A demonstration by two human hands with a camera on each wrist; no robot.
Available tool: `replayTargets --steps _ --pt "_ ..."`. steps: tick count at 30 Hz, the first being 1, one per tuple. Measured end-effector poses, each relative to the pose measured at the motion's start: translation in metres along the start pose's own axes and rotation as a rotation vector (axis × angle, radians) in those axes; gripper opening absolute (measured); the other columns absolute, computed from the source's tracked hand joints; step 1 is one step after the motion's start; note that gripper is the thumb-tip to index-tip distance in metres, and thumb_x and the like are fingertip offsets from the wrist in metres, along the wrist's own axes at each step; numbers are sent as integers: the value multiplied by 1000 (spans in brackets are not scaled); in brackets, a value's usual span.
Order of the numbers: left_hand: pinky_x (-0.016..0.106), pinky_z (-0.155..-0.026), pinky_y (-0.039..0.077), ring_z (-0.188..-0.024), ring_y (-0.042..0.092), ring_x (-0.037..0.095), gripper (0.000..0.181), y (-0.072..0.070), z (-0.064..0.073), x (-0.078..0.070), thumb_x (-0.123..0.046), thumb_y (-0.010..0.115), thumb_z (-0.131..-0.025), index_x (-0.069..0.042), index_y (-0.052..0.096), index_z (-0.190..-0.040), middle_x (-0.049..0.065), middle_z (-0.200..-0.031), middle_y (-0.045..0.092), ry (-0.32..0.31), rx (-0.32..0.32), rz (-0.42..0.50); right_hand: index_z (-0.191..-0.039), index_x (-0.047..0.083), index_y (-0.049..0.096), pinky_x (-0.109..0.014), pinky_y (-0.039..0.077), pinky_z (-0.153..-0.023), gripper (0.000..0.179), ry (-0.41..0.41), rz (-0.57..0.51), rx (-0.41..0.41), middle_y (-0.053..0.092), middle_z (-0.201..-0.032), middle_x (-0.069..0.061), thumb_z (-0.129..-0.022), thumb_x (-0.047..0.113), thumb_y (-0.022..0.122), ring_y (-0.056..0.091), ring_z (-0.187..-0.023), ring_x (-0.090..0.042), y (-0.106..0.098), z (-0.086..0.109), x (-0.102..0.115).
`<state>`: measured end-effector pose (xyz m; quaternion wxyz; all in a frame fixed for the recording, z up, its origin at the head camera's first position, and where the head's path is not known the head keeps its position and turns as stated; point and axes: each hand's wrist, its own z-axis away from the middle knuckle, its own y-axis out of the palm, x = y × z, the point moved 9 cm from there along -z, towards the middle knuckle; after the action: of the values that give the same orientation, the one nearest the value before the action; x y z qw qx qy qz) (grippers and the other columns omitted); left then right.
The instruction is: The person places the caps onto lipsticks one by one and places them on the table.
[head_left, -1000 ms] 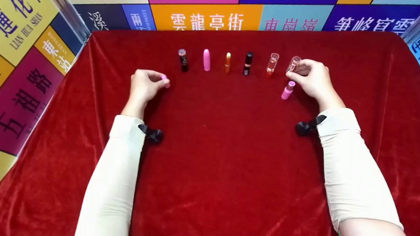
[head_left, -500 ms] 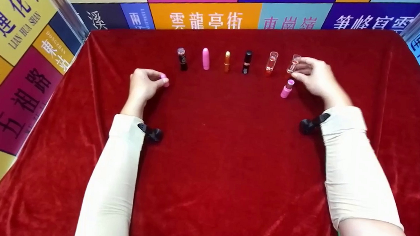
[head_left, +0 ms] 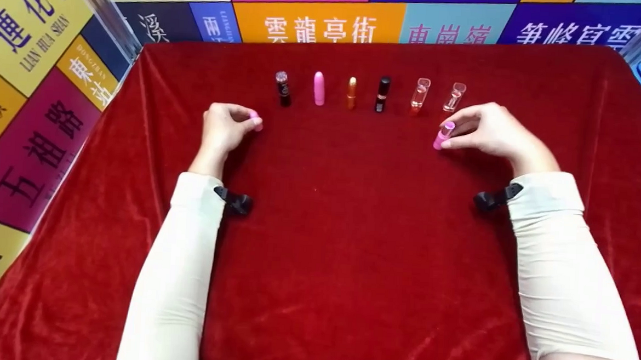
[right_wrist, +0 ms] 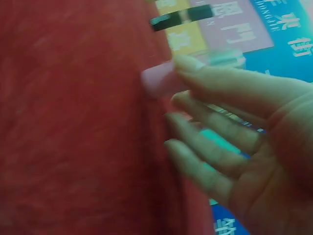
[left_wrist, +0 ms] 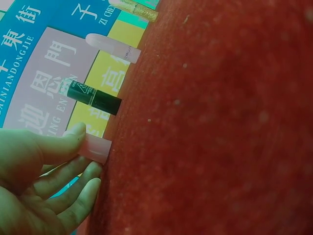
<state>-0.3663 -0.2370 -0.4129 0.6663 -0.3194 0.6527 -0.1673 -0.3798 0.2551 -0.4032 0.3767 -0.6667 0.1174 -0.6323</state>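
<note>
At the left end of the cloth, my left hand (head_left: 226, 124) pinches a small pink cap (head_left: 254, 116) between thumb and fingers. In the left wrist view the pink cap (left_wrist: 97, 149) has its lower end right at the red cloth. On the right, my right hand (head_left: 493, 134) has thumb and index finger around a pink lipstick tube (head_left: 444, 136) with a shiny upper part. The right wrist view, somewhat blurred, has the thumb lying over the pink tube (right_wrist: 159, 81); its other fingers are spread and hold nothing. The tube stands upright, close on the cloth.
Behind the hands a row stands upright: a black patterned lipstick (head_left: 283, 89), a pink one (head_left: 318, 89), a gold one (head_left: 351, 94), a black banded one (head_left: 382, 95), a clear-topped red one (head_left: 419, 97) and a clear piece (head_left: 454, 97). Lettered panels (head_left: 317, 23) border the red cloth (head_left: 318, 229).
My right hand has let go of the clear piece at the row's right end, moved toward me and taken hold of the pink lipstick tube. The left hand keeps its pinch on the cap.
</note>
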Motion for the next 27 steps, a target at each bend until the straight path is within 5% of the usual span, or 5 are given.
replayTargets --steps 7,15,19,22,27 --pt "23 -89 47 -104 68 14 12 0 0 1 -19 87 -92 -10 85 -98 -5 -87 81 -2 5 14 -107 -1 79 -12 50 -72 32 -39 -30 -51 80 -91 2 -82 11 94 73 -84 3 2 -1 -4" --pt "24 -94 45 -109 65 14 13 2 0 -1 -19 87 -92 -9 86 -100 -4 -89 81 -5 9 19 -104 2 81 -14 49 -68 30 -41 -11 -42 80 -88 5 -83 17 95 72 -82 0 3 -1 -6" --pt "20 -78 47 -91 67 11 10 3 1 -5 -18 85 -94 -10 85 -99 -4 -84 81 -7 12 73 -105 1 80 -14 49 -70 30 -37 -5 -43 79 -87 6 -83 15 94 71 -82 1 4 0 -7" --pt "19 -72 48 -83 67 7 9 -1 2 -17 -16 83 -95 -9 85 -99 -2 -83 81 33 1 155 -105 1 80 -13 49 -71 29 -43 -12 -34 79 -88 7 -83 14 94 71 -83 2 5 0 -5" --pt "21 -86 53 -91 70 11 11 -9 11 -55 -11 80 -97 -2 83 -102 3 -86 81 153 5 382 -104 -1 79 -12 50 -73 28 -63 -25 -19 80 -89 6 -84 11 93 72 -83 3 8 -3 -1"
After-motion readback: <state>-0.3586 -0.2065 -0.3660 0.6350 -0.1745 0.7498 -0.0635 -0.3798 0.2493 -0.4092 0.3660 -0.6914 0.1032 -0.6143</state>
